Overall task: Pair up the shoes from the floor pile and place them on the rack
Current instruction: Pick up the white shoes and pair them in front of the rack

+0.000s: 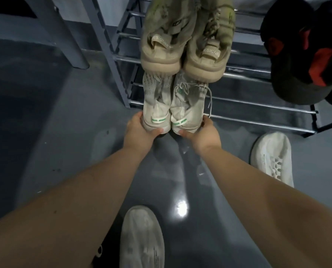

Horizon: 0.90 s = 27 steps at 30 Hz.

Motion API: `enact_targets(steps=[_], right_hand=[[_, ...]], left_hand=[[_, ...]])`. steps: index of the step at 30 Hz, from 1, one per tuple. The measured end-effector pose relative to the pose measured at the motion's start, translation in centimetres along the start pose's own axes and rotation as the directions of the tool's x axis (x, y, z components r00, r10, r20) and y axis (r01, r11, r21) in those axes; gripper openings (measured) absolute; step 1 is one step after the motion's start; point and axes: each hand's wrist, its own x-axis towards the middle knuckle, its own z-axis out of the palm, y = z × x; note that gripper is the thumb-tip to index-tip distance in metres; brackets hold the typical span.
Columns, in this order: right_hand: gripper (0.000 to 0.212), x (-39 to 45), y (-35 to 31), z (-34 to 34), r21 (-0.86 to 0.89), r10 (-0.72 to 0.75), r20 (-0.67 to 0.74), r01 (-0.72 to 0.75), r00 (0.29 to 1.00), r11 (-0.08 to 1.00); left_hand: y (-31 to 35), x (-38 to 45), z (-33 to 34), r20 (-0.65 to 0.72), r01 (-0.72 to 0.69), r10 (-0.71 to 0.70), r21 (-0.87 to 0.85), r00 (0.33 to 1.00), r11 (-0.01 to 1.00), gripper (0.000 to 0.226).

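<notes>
Left hand [142, 128] is gripping the heel of one white sneaker [155, 105], right hand [201, 130] is gripping its mate [188, 105], both sitting side by side against the rack [257, 111].

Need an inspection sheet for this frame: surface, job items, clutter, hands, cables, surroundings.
Surface: glossy grey floor, light glare.
Job's things: white-green sneaker pair held at rack; beige pair on tier above; black-red shoes on rack at right; two pale shoes on floor.
Clutter: nothing seen.
Grippers: left hand and right hand each grip a heel.
Cables: nothing seen.
Surroundings: grey frame leg.
</notes>
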Motion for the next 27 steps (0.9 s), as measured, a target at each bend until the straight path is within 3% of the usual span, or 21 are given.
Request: enact_targets(steps=[5,9,13,20,27], right_hand=[[0.074,0.3,-0.6,0.1,-0.049,-0.019,-0.015,0.018,1.0,0.999],[0.07,2.4,-1.7,0.1,-0.267,-0.088,-0.042,0.074,0.995,0.961],[0.082,3.6,-1.0,0.9,-0.49,-0.097,-0.017,0.077,0.995,0.868],[0.086,5.2,-2.6,1.1,-0.524,0.016,-0.002,-0.015,1.0,0.852],[0.09,4.6,-1.7,0.8,-0.518,-0.008,0.025,0.02,1.0,0.855]], left_hand=[[0.9,1.2,-0.6,-0.042,-0.061,0.066,0.098,0.997,0.993,0.069],[2.3,2.8,-0.8,-0.09,-0.055,0.069,0.148,0.994,0.987,0.07],[1.8,3.7,-1.0,-0.072,-0.026,0.045,0.244,0.996,0.969,0.067],[3.2,4.3,-0.2,-0.089,-0.002,0.048,0.453,0.995,0.892,0.059],[2.9,3.5,-0.3,-0.054,0.002,0.025,0.458,0.998,0.889,0.072]])
